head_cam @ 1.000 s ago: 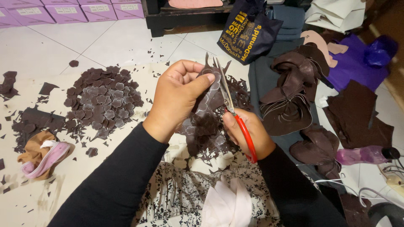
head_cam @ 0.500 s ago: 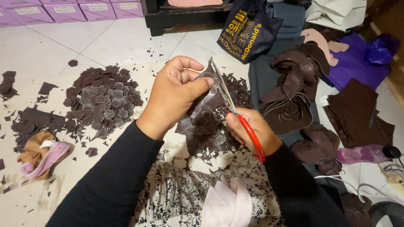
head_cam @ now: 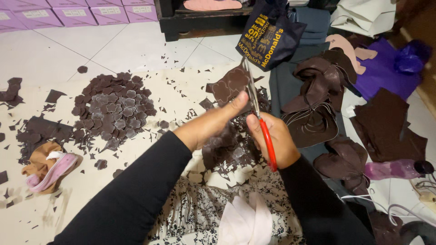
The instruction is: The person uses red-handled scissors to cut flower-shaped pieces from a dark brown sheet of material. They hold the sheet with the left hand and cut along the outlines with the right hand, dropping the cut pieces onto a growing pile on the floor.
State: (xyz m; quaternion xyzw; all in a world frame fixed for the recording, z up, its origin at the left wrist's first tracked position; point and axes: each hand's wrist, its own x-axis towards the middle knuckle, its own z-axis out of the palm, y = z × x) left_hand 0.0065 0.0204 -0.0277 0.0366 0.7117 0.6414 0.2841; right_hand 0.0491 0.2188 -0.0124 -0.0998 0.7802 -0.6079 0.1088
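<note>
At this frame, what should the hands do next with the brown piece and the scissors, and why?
Probably close the scissors a little further along the outline while the left hand turns the brown cut-out. The blades stand against its right edge, the right hand grips the red handles, and the piece is pinched under the left thumb.

We see both arms clad in long black sleeves, plain and snug, ending at the wrists; the left hand [head_cam: 206,124] and the right hand [head_cam: 272,140] are bare, with no gloves; we spot no ring or watch, though the far sides of the wrists are hidden from us.
</note>
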